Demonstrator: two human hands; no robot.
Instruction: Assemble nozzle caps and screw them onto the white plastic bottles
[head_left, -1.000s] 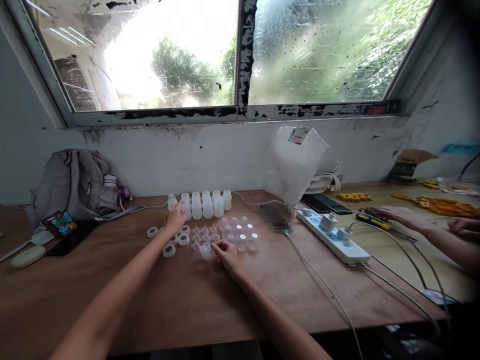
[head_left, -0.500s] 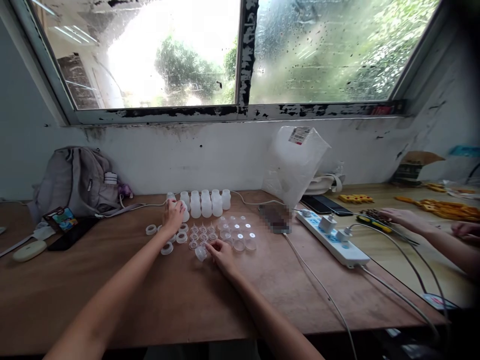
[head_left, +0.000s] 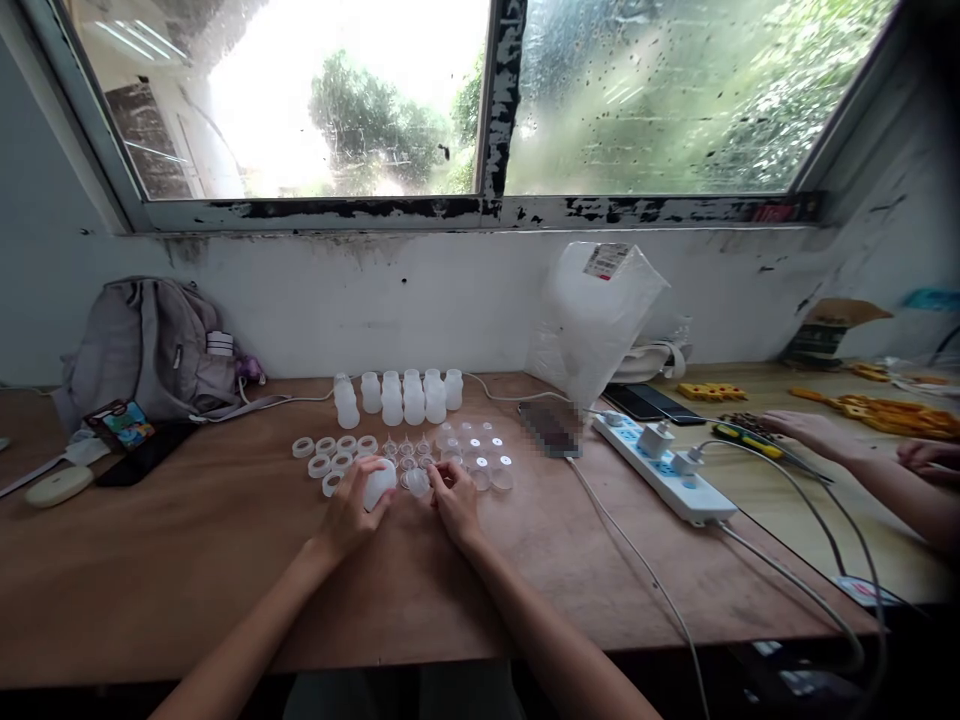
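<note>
My left hand is wrapped round a frosted white bottle, holding it tilted above the table. Close beside it, my right hand pinches a small clear plastic piece; whether it is a cap or a nipple I cannot make out. Behind my hands lie several clear nipples with pointed tips. White rings are grouped to the left, near my left hand. Clear caps stand in rows just right of my right hand. More frosted bottles stand upright in rows toward the wall.
A phone with a cable and a white power strip lie to the right. A clear plastic bag leans by the wall. At left sits a grey backpack. Another person's hand is by yellow-handled pliers at far right.
My left hand has taken a bottle from the left of the rows and brought it toward me, beside the clear piece. My right hand still pinches that piece, slightly farther right.
</note>
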